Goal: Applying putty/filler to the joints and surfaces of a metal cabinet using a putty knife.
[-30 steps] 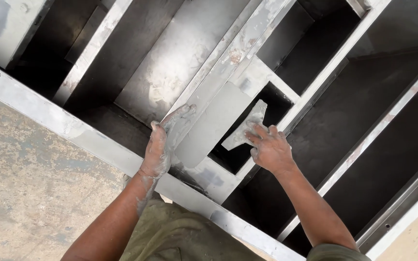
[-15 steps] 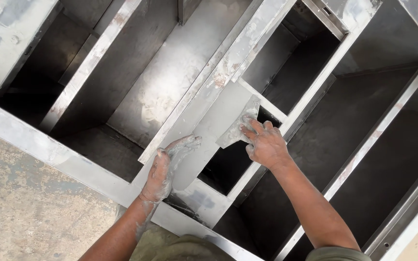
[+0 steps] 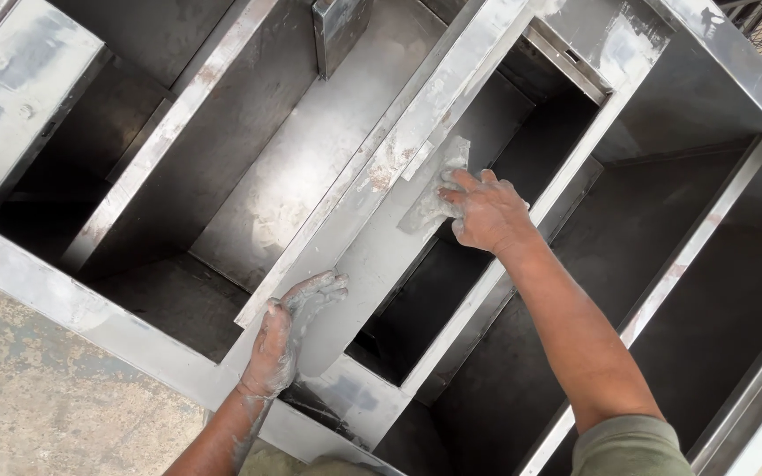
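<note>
The work in hand is rubbing down a grey metal cabinet frame [image 3: 522,35] that lies on its back, open side up. The right hand [image 3: 485,211] presses a small grey sheet of sanding paper [image 3: 438,181] flat against a wide slanting metal panel [image 3: 372,256] that runs between two open compartments; the fingers are spread over the sheet, not clamped round it. The left hand [image 3: 288,330], dusted white, rests lower on the same panel with its fingers laid flat against the panel's left edge, holding nothing. The two hands are well apart along the panel.

As for progress, the panel looks pale, dull and evenly chalky from the left hand up to the sheet, which suggests that stretch is worked over. The long rail [image 3: 416,132] just beside it is patchy, with rusty spots and white smears, and the near rim [image 3: 90,308] of the frame shows blotches too, so I judge a good deal of surface is left.

The compartments themselves hold nothing that I can see. The large left compartment [image 3: 302,176] has a bare floor with a scuffed, lighter patch in the middle. The narrow compartment [image 3: 451,300] under the right hand is dark and shows no contents. The wide right compartment [image 3: 690,238] is dark as well, crossed only by a thin pale bar [image 3: 698,256]. A rough concrete floor [image 3: 37,405] shows at the lower left.
</note>
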